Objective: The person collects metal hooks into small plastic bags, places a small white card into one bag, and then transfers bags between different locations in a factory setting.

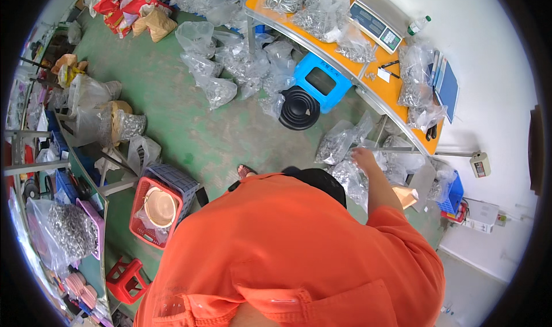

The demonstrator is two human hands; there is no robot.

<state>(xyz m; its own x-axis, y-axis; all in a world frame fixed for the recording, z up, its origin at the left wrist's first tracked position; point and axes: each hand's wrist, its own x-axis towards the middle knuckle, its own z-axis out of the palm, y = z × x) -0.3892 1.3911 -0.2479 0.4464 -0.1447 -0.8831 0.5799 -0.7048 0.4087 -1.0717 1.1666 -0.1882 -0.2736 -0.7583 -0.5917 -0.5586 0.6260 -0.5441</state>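
The right hand [363, 156] extends to the right side, among clear bags on the floor beside the near end of the table [388, 94]. Its fingers are not resolved; whether they are spread or pinching a bag cannot be determined. The left hand lies outside the view; its state cannot be determined.

At least two bags adjoin the right hand: one upper bag [332, 146], just left of it, and one lower bag [352, 180], nearer the body. Both hold silvery parts. The exact count in this cluster cannot be determined because the bags overlap.

Right and near: one blue bin [453, 192].

On the table: one scale [376, 19], one bottle [418, 25] behind it, one white card [383, 74] and several bags of parts.

Floor, far of centre: one blue panel [323, 83] with a dark window, one black disc [299, 107] just beside it and at least three bags to their left.

Left and near: one red crate [139, 212] containing one tan tub [160, 207], one grey crate [175, 180] against it and one red stool [126, 278].
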